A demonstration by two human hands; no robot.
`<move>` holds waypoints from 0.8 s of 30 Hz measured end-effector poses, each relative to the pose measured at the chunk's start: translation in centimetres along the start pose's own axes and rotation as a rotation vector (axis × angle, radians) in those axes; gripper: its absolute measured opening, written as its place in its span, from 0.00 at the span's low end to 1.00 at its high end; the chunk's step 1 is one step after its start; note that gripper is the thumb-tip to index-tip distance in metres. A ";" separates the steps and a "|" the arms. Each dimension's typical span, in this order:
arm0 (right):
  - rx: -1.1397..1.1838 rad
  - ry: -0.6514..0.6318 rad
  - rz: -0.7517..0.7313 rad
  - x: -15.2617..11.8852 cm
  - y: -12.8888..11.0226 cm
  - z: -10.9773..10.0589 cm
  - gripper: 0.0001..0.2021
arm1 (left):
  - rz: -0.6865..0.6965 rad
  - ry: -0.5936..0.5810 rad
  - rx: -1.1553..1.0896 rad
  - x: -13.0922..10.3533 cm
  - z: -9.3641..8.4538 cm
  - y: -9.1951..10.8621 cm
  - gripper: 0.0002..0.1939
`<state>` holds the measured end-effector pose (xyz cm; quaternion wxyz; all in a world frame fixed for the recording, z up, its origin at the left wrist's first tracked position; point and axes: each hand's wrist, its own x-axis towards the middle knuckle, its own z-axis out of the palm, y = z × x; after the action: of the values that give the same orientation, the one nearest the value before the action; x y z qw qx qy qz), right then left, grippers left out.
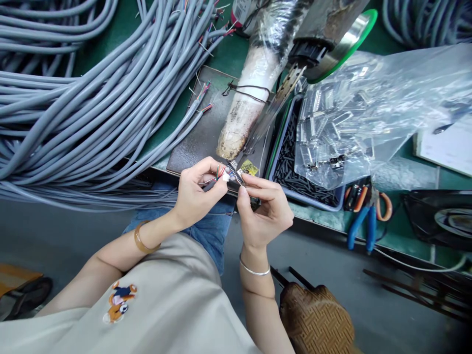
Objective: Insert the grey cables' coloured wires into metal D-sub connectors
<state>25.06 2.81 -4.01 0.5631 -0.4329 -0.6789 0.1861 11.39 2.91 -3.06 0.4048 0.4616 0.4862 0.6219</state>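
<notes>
Past the pale shirt [173, 300], pinching coloured wires [221, 172] in the left hand [199, 191], a small connector [235, 170] in the right hand [266, 209], at the desk's front edge [313, 212]. Ideally steadying both, keeping wires apart.

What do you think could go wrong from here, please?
The thin wires in the left hand bunch tightly beside the small connector, so they might get crossed. The white pipe ends close to the connector, so a hand could bump it. The tray of black pieces stands near the right hand, so a careless sweep might spill some.
</notes>
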 end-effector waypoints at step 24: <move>-0.111 0.003 -0.087 0.7 0.1 -0.1 0.07 | -0.045 -0.081 -0.009 0.6 -0.6 0.4 0.04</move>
<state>25.19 3.36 -3.67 0.5468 -0.4337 -0.7056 0.1229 10.62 3.30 -2.59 0.4402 0.4734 0.4770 0.5954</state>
